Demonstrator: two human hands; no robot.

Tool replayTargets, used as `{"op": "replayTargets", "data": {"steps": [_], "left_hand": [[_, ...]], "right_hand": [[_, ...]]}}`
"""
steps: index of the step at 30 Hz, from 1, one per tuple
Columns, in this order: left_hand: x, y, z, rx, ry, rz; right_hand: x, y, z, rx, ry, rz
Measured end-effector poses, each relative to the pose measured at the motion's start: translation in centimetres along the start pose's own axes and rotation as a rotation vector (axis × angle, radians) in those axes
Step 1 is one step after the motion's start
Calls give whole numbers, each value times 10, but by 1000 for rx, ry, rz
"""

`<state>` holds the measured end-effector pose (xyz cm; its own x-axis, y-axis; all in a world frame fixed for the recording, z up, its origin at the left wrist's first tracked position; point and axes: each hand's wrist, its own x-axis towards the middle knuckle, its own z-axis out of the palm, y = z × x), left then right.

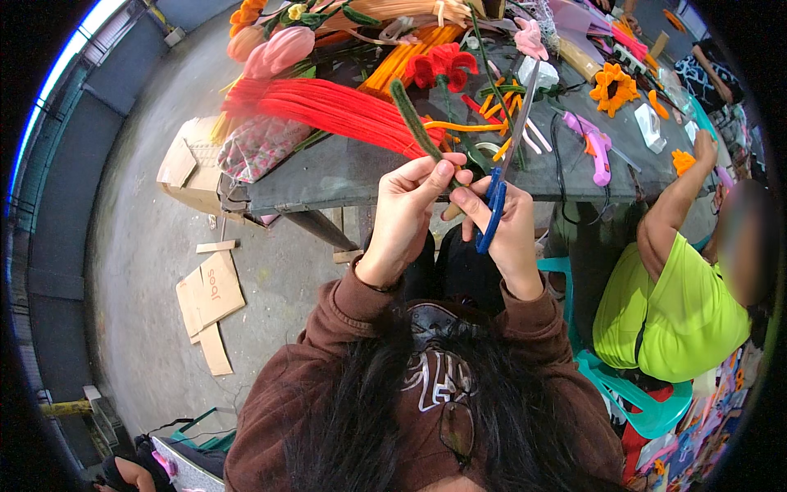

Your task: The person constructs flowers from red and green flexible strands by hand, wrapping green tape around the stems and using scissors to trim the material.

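Note:
Between its thumb and fingers, my left hand (415,200) pinches a dark green fuzzy pipe-cleaner piece (412,117) that points up and to the left. My right hand (501,224) meets it at the lower end of the piece and also holds scissors (492,209) with blue handles, their long blades pointing up. Whether the blades are fully closed is hard to tell. Just beyond my hands lie a bundle of red pipe cleaners (332,114), a red fuzzy flower (441,66) on a green stem and an orange pipe cleaner (467,126).
A pink glue gun (593,147) with a black cable lies on the dark table (307,194). Pink fuzzy tulips (280,52) are at the back left, an orange flower (615,90) at the right. A person in a lime-green shirt (682,313) sits close on the right.

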<state>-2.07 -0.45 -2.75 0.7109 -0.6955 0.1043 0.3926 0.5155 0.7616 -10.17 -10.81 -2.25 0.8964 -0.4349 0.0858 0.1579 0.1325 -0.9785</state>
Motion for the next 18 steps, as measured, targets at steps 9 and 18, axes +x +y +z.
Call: {"op": "replayTargets", "data": {"steps": [9,18], "left_hand": [[22,17,5,-133,48,89],[25,18,8,117,165,305]], "right_hand": [[-9,1,7,-88,75,-40],[-18,-13,-16,-298,-34,-236]]}}
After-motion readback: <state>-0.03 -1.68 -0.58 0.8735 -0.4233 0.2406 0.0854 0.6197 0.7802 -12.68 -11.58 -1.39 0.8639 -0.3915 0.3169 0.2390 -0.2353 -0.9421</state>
